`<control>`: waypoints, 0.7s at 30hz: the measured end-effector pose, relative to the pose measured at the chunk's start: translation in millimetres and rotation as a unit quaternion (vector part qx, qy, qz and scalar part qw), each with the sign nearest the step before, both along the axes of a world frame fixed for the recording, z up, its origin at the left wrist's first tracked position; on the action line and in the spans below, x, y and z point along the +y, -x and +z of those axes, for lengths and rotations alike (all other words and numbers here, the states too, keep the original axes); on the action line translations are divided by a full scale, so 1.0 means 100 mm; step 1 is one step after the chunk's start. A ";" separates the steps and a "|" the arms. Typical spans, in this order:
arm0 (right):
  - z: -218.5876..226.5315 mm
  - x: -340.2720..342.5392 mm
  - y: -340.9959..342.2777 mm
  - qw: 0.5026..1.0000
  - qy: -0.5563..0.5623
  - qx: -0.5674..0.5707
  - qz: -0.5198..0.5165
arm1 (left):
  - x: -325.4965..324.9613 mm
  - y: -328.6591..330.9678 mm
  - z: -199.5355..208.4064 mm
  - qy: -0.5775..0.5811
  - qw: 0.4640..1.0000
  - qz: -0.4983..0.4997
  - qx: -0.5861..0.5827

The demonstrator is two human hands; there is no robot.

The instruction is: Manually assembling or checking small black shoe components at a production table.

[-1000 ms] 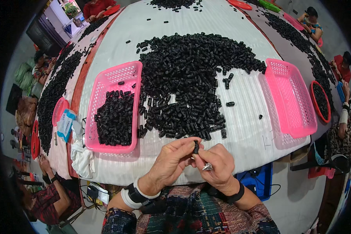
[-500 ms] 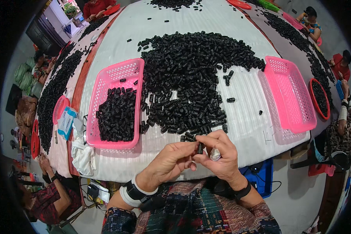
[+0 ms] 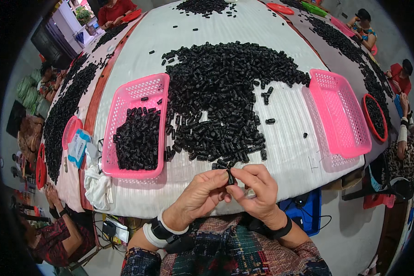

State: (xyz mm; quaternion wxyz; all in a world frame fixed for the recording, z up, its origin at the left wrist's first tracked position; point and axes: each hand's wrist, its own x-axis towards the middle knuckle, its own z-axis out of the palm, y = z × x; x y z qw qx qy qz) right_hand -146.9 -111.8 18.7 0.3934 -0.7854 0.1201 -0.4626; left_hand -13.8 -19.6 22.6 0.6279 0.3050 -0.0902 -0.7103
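Black barrel-shaped piece (image 3: 231,178) is btwn the two hands, over the table's near edge, more or less upright. L hand (image 3: 198,194) & R hand (image 3: 259,191) are close together, both pinching that one piece: L thumb + index at its left side, R index near the top end, R thumb lower down. L wrist has a white band (image 3: 150,236) w/ a black strapped device (image 3: 158,226); R wrist, a black band (image 3: 283,229).

Just beyond the fingertips, a few loose pcs lie at the near end of a big heap of black barrel pcs (image 3: 216,96), spread on a white tablecloth (image 3: 285,142). L of heap, close alongside: pink perforated basket (image 3: 131,173), part-filled w/ same kind of pcs, a couple lying apart toward its far end. Well to the R: 2nd pink basket (image 3: 341,115), bottom in plain view; some stray pcs btwn it & heap.

Far L: white cloth (image 3: 98,187) near a blue-&-white packet (image 3: 79,147). Far R: round red basket (image 3: 366,114) w/ dark pcs inside. Below table edge, R side: blue tray (image 3: 313,223) w/ dark cable. Co-workers sit along both sides; one's clasped hands (image 3: 53,198) show lower L, detail too small to tell.
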 end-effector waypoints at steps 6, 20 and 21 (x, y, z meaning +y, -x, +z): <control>0.00 0.00 -0.05 0.989 0.136 -0.028 -0.043 | 0.02 -0.01 -0.01 -0.013 0.999 0.026 -0.030; 0.01 0.01 -0.14 0.982 0.174 -0.036 -0.062 | 0.02 -0.06 0.01 -0.007 0.997 0.067 -0.044; 0.00 0.01 -0.15 0.982 0.174 -0.033 -0.062 | 0.02 -0.07 0.01 -0.003 0.997 0.070 -0.043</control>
